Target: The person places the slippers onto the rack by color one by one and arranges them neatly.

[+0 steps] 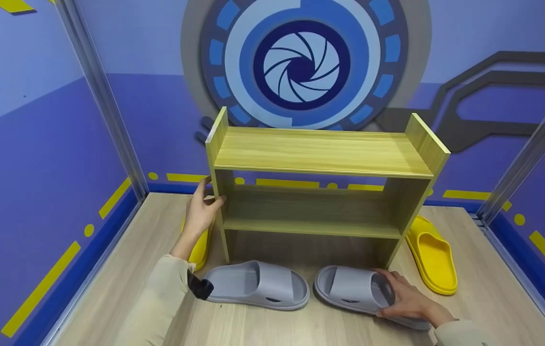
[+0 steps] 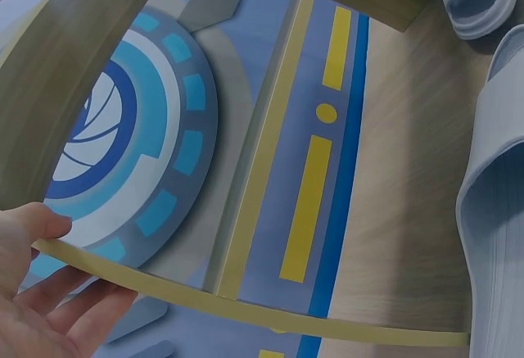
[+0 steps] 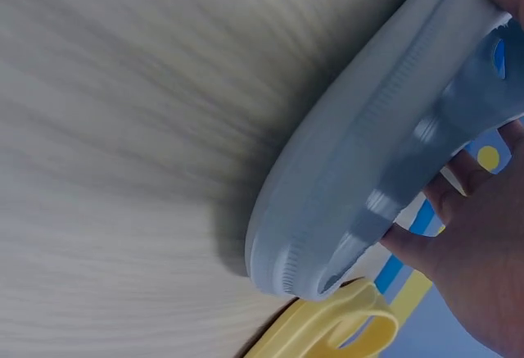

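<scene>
We see the left hand gripping the left side panel of the wooden shelf, thumb on the inner side, fingers on the outer. The right hand holds a gray slipper across its rear half, thumb on the near side and fingers on the far side; the slipper's toe points left from that grip.

Just beyond that toe we find the other gray slipper, in front of the shelf and below the left grip, its toe facing its mate. Partly hidden behind the left forearm is a yellow slipper; another yellow slipper lies just beyond the right hand, beside the shelf's right side. The shelf stands upright on the wood-grain surface, rightward from the left grip. Farther out, behind the shelf, we see a blue wall with a round emblem.
</scene>
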The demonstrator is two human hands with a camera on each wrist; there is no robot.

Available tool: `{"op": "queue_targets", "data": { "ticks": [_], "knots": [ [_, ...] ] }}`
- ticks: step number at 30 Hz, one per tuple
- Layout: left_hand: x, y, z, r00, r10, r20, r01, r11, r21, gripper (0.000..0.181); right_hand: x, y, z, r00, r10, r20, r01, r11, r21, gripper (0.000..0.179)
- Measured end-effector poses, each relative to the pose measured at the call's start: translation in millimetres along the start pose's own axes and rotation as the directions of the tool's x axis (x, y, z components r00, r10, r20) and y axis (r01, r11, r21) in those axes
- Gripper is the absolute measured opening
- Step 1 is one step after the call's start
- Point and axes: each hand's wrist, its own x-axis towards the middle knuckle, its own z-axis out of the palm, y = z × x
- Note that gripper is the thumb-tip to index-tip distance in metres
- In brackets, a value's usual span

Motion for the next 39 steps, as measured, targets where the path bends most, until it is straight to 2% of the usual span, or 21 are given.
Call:
{"op": "queue_targets", "data": {
  "ticks": [4, 10, 17, 24, 31, 39],
  "knots": [
    [-2.0, 3.6, -0.1, 1.0, 0.009, 0.008, -0.009, 1.0, -0.019, 0.058, -3.2, -2, -4, 1.0, 0.022, -0.015, -0.023, 1.0, -0.009, 0.094],
    [-13.7, 31.3, -2.2, 1.0, 0.029, 0.009, -0.029, 1.0, -0.012, 0.053, -6.1, -8, -16, 1.0, 0.013, -0.014, -0.013, 0.999, -0.037, 0.093],
    [0.4, 0.0, 0.5, 0.999, 0.039, 0.005, -0.039, 0.999, -0.003, 0.054, -9.1, -17, -29, 1.0, 0.015, 0.021, -0.014, 0.999, -0.036, 0.092],
    [1.6, -1.1, 0.7, 0.998, 0.056, -0.006, -0.056, 0.998, 0.027, 0.053, -9.4, -29, -45, 1.0, 0.011, 0.004, -0.011, 0.998, -0.069, 0.093],
    [0.6, 0.0, 0.3, 1.0, 0.025, -0.002, -0.024, 0.999, 0.023, 0.053, -9.7, -43, -60, 1.0, -0.003, 0.004, 0.004, 0.998, -0.07, 0.091],
    [1.2, -0.7, 0.9, 0.999, 0.035, -0.018, -0.034, 0.999, 0.042, 0.052, -10.5, -58, -75, 1.0, 0.014, 0.013, -0.013, 0.998, -0.057, 0.092]
  ]
}}
